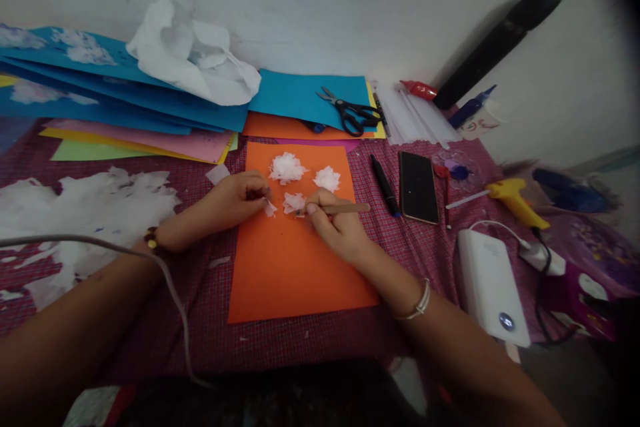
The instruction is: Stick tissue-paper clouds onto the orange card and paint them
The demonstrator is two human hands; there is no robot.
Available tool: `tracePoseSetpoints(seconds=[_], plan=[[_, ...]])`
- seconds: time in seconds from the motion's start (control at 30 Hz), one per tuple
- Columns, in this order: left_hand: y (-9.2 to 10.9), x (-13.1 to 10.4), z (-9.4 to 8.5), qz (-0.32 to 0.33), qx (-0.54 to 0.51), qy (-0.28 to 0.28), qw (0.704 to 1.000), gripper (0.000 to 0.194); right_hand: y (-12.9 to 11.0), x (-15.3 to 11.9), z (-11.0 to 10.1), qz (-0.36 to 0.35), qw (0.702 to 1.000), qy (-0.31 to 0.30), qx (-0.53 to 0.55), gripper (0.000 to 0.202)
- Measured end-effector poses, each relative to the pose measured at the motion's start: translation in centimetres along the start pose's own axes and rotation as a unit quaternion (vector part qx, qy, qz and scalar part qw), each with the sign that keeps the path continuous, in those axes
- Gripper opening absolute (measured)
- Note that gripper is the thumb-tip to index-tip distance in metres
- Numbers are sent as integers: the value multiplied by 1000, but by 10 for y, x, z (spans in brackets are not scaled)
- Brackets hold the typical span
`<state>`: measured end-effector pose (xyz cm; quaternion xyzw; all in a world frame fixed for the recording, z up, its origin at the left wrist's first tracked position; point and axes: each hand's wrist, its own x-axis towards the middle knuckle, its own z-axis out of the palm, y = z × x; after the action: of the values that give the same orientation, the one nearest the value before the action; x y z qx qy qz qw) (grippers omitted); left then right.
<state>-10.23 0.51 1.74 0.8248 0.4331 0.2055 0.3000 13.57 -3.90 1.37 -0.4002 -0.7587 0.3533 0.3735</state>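
An orange sheet (300, 267) lies on the checked cloth in front of me. Three clumps of crumpled white tissue are on its upper half: a large one (287, 167), one to the right (327, 179) and a smaller one (293, 202) below. My left hand (240, 197), at the sheet's left edge, pinches a small white tissue piece (270, 208). In my right hand (336, 221) is a brown stick-like tool (350, 209), held like a pen, its tip beside the smallest clump. A small white paper square (217, 175) sits just behind my left wrist.
Torn white tissue (110, 203) covers the left side, and a grey cable (173, 287) crosses my left forearm. Scissors (350, 111) lie on blue paper behind. To the right are a marker (384, 185), phone (419, 187), yellow glue gun (517, 202) and white power bank (493, 287).
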Motion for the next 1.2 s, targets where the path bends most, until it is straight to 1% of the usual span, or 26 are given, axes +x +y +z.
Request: tracePoseSetpoints(seconds=[0.13,0.37,0.67,0.77,0.87,0.97,1.07,1.2], plan=[[1,0,0,-2,6,-1,1000,10,1,0,1,5,999,-6,-35,19],[3,0,-1,-7,6,-4,1000,11,1,2,2,0,999,-10,-49,19],[1,0,0,-9,-7,-4,1000,10,-10,1,-3,2,995,-10,-99,22],[1,-1,0,-8,-8,-5,1000,10,-12,-1,-4,-3,996,4,-89,22],[0,-1,-1,-6,-7,-4,1000,10,-11,-2,-3,-3,999,11,-52,20],[0,-1,-1,-5,-3,-1,1000,9,-8,-2,-1,0,999,-9,-34,18],[-1,0,0,-5,-3,-1,1000,9,-4,0,1,3,999,-30,-43,18],[0,0,1,-8,-14,0,1000,10,-1,3,2,7,998,-31,-54,18]])
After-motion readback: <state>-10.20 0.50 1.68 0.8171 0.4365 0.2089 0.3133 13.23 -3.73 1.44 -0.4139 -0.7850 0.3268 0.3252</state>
